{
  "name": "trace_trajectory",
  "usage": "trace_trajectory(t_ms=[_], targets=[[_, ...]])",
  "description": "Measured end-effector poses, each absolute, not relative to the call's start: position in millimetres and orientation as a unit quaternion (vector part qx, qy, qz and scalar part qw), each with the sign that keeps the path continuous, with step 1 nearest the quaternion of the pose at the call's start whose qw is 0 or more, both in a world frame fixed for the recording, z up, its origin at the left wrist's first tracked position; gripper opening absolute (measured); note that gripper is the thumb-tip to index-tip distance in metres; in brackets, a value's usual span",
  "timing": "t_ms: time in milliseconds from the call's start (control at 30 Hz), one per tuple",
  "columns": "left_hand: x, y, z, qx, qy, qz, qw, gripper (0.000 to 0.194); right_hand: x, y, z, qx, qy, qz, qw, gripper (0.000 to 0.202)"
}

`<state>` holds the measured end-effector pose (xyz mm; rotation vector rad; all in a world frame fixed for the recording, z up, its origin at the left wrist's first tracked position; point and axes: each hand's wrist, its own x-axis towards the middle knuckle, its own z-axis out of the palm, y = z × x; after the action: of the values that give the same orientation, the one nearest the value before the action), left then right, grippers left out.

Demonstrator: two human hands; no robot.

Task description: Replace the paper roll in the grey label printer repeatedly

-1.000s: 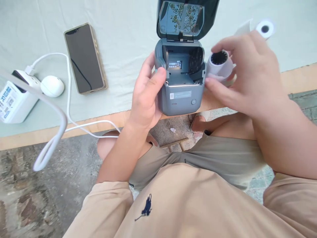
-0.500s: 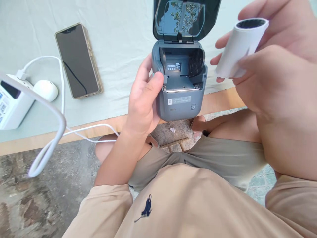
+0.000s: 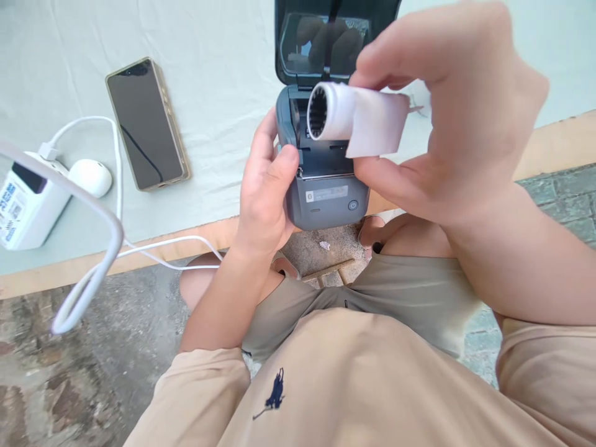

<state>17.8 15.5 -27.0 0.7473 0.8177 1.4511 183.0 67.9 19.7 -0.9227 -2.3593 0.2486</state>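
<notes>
A dark grey label printer (image 3: 323, 208) is gripped at its left side by my left hand (image 3: 266, 192), the thumb pressing on its front left edge. Its lid (image 3: 338, 37) stands raised, baring the paper compartment. Over that compartment, my right hand (image 3: 465, 118) pinches a white roll of label paper (image 3: 333, 112) between thumb and fingers. The roll lies nearly sideways, its hollow dark-ribbed core facing left and a flap of paper hanging down. The roll and my right hand hide the printer's right side and much of the compartment. Whether roll and printer touch, I cannot tell.
On the pale tablecloth (image 3: 209, 74) at left lies a phone (image 3: 146, 124) with a dark screen. A white power bank or adapter (image 3: 32, 211) with a plugged-in cable (image 3: 117, 149) stands near a round white object (image 3: 90, 177). White cable loops hang past the wooden table edge (image 3: 205, 231).
My right hand has swung left with the roll, bringing it from beside the printer to over its compartment and turning it sideways. My left hand keeps its hold, with the printer shifted slightly left in view.
</notes>
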Motion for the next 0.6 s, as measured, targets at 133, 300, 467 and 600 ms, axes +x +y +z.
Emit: trace_trajectory(t_ms=[133,300,467,600], targets=[[18,13,-24,0.343,0.368,0.619,0.603,0.032,182,70,18,-0.383,-0.899,0.045,0.209,0.018],[16,13,-25,0.355,0.365,0.614,0.603,0.038,181,66,13,-0.313,-0.891,0.023,0.329,0.016],[10,13,-31,0.410,0.377,0.585,0.590,0.056,189,65,11,-0.158,-0.935,0.058,0.313,0.013],[8,11,-35,0.438,0.381,0.575,0.576,0.070,195,70,15,-0.291,-0.859,0.140,0.397,0.023]])
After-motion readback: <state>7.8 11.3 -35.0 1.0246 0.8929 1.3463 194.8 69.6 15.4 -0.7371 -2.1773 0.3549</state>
